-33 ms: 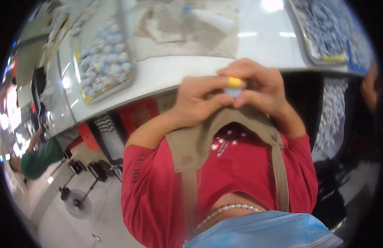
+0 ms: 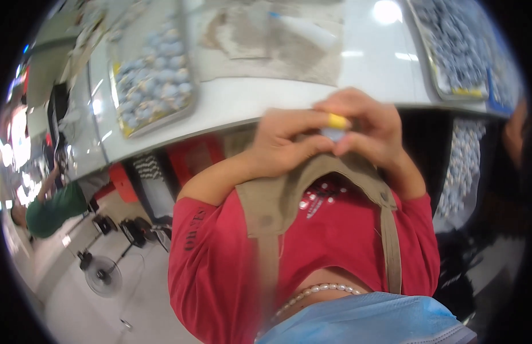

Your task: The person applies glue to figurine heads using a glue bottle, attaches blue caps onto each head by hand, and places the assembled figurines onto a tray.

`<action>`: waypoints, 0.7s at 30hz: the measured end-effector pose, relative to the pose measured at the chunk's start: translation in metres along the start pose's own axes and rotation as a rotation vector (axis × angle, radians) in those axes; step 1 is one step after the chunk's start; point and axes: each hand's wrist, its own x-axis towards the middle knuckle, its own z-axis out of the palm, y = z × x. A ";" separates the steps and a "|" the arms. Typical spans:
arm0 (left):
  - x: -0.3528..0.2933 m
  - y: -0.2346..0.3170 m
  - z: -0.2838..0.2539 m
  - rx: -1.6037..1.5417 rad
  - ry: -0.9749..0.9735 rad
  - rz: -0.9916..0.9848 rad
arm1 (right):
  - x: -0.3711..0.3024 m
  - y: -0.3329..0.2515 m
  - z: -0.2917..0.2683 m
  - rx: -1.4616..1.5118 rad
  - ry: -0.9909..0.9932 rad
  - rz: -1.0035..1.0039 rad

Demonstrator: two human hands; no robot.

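In front of my chest, just off the table's near edge, both hands come together over a small light-blue piece (image 2: 333, 134). My left hand (image 2: 283, 137) pinches it from the left between thumb and index finger. A yellow band (image 2: 337, 120) wraps the tip of that index finger. From the right, my right hand (image 2: 372, 123) closes on the same piece with thumb and fingers. Fingertips cover most of the piece, and blur hides its exact kind.
On the white table (image 2: 237, 94), a tray (image 2: 154, 86) of many pale-blue pieces stands left and another tray (image 2: 455, 51) right. A stained sheet (image 2: 300, 51) lies between them. Below right hangs a bag of small pieces (image 2: 464, 166). Someone's arm (image 2: 515, 135) shows far right; a fan (image 2: 103, 275) stands lower left.
The view has shifted a little, so the table, trays and hands appear slightly further right. Both hands keep their grip on the small light-blue piece.
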 end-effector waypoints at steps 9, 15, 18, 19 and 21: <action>0.021 0.053 -0.103 0.890 0.149 0.334 | 0.040 -0.016 0.024 -0.104 0.143 -0.134; 0.043 0.060 -0.285 1.309 0.732 -0.005 | 0.035 -0.016 0.026 -0.182 0.272 0.030; 0.069 0.068 -0.311 1.467 0.597 -0.133 | 0.034 -0.021 0.021 -0.296 0.327 0.090; 0.079 0.068 -0.321 1.582 0.596 -0.123 | 0.034 -0.022 0.020 -0.386 0.387 0.079; 0.100 0.049 -0.354 1.704 0.627 0.105 | 0.038 -0.024 0.020 -0.491 0.453 0.073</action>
